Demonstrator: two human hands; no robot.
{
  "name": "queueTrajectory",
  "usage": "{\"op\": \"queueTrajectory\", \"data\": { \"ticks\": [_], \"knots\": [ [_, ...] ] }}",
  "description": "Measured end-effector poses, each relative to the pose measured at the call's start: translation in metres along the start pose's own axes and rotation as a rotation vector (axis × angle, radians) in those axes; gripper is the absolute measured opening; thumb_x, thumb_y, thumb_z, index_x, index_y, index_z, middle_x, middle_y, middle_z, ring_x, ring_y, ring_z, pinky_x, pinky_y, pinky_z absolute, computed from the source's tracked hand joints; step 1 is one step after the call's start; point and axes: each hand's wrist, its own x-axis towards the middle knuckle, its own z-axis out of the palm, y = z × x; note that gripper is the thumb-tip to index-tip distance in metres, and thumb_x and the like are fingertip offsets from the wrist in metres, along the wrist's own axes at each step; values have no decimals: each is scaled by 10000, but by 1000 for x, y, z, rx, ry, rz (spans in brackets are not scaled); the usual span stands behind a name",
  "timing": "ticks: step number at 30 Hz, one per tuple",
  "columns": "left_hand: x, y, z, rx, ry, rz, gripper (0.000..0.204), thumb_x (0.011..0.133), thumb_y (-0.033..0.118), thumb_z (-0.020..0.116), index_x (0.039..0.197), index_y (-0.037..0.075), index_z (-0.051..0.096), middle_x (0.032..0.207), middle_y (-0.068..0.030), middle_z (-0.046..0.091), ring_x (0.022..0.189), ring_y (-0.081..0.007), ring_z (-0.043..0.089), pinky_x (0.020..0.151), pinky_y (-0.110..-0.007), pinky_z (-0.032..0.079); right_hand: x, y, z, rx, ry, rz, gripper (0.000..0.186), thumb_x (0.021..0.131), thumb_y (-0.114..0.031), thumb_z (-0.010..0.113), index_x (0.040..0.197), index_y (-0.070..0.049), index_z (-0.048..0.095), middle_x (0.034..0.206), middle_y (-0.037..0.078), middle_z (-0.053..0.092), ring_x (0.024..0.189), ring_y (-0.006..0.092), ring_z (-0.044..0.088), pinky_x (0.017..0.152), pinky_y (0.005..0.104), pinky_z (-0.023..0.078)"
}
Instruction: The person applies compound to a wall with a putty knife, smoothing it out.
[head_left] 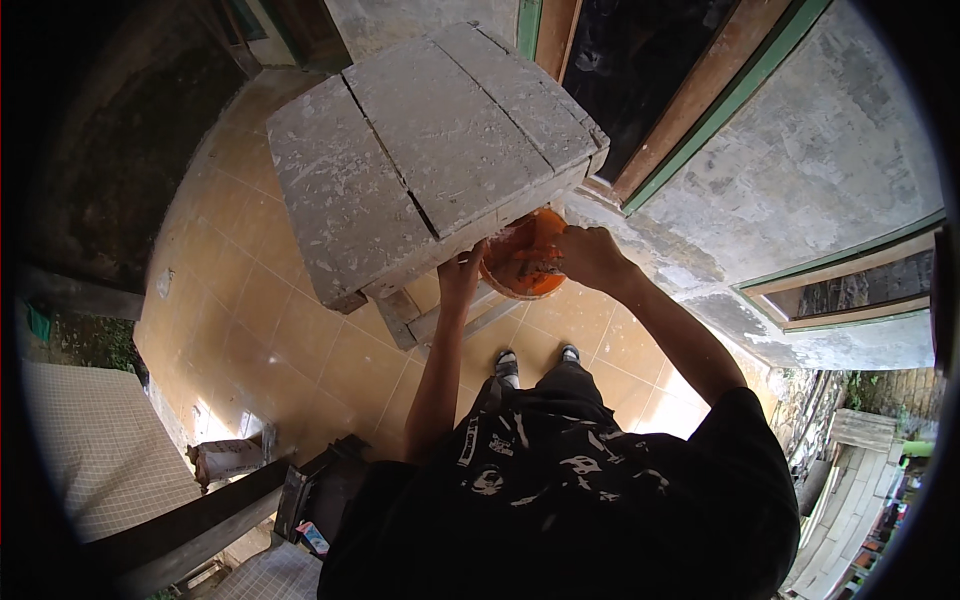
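Both bare arms reach forward and up from the torso. Left arm nearly straight, forearm lean, wrist extended; left hand (460,272) raised, fingers curled over at the tips, pressed against something. Right arm bent at the elbow, forearm angled inward; right hand (590,256) closed in a grip, knuckles up. Hands near each other, not touching.

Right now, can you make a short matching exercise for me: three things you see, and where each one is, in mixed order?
Things:
1. orange bucket
2. wooden platform
3. white sack

Places:
A. on the tiled floor, lower left
B. between the left hand and right hand
C. above the bucket, planks smeared grey

Pairs: 1-B, 2-C, 3-A
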Motion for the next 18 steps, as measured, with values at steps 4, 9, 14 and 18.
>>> {"op": "queueTrajectory", "data": {
  "ticks": [4,9,14,18],
  "knots": [
    [-2,10,2,-47,-7,-15,348,896,278,628,1136,27,613,1053,-80,648,944,-168,604,812,-293,454,32,-2,11,59,91,-73,371,789,-397,670,1032,-117,683,915,139,680,812,265,676,649,367,539],
    [-4,11,-4,45,-7,-74,349,897,280,624,1132,21,610,1036,-93,642,885,-173,605,777,-297,461,72,-16,34,-75,125,-163,360,759,-286,682,1059,-88,664,939,138,682,865,275,674,767,378,539],
    [3,-4,2,-20,-15,2,314,854,150,666,1113,-5,580,1027,-127,630,827,-185,627,704,-309,510,108,1,93,-172,552,-232,291,765,-194,654,1014,-45,670,885,119,691,869,264,676,741,348,542],
    [3,-23,-8,1,52,41,328,855,152,664,1124,-12,576,1056,-137,622,886,-212,618,758,-340,499,87,-20,51,-178,238,-272,170,771,-172,644,899,-78,705,895,122,690,864,252,675,735,336,530]
  ]
}}
